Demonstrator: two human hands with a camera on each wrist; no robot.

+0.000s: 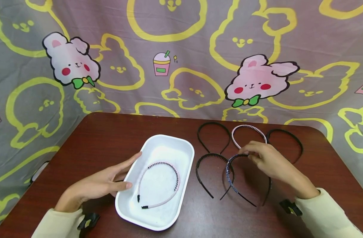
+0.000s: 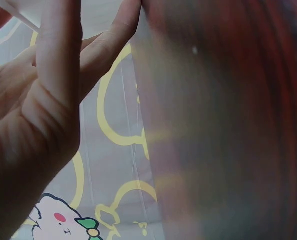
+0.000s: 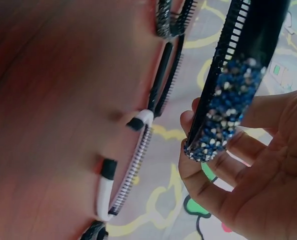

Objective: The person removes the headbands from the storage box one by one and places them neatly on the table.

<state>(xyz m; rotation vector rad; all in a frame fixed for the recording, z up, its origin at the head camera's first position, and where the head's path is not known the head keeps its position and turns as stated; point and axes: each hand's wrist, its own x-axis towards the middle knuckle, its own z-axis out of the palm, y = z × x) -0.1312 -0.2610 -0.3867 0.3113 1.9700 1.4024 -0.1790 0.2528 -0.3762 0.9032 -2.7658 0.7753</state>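
My left hand grips the left rim of a white rectangular tray, thumb over the edge. A pale pink toothed headband lies in the tray. On the right, my right hand pinches a black headband with blue glittery stones at its curved top. In the right wrist view this blue-stoned headband hangs close to the camera between thumb and fingers. Beside it on the table lies a black toothed headband, partly overlapped by it in the head view.
Behind the right hand lie a black headband, a pink toothed headband and another black headband. All rest on a dark red-brown table. A patterned curtain hangs along the table's back edge.
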